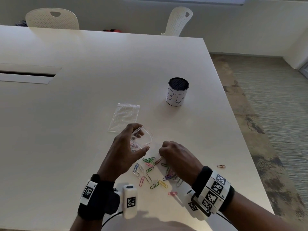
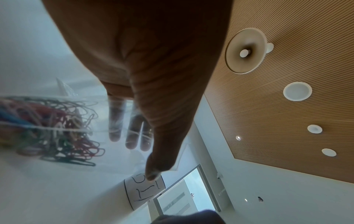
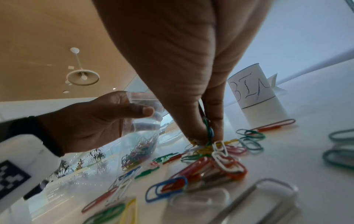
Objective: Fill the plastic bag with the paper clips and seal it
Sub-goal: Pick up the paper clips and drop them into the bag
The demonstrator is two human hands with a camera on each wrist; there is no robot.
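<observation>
On the left, the left hand (image 1: 126, 147) holds a small clear plastic bag (image 1: 141, 139) upright just above the table (image 1: 83, 114), fingers curled behind it and thumb across the front, so the mouth gapes open toward the right. A clump of coloured paper clips already sits in its bottom – the left wrist view shows them bunched there. A second, flat bag (image 1: 124, 117) lies on the table just beyond that hand.

In the middle, the loose paper clips (image 1: 153, 174) are scattered between the two wrists, right below the bag's mouth. The right hand (image 1: 175, 155) is down on the far edge of that scatter, thumb and fingertips pinching a few clips together, with several more tangled under them.

To do this step well, I would gather a modest bunch rather than a big one – linked clips tend to snag on the rim. The left hand should keep the mouth wide and tilted toward the right hand, which has only a short way to carry. Drop the clips well inside, clear of the seal strip.

Further right, one stray clip (image 1: 221, 166) lies apart from the rest, and a cup labelled "BIN" (image 1: 177, 94) stands well beyond. Many clips remain out, so sealing looks some way off.
</observation>
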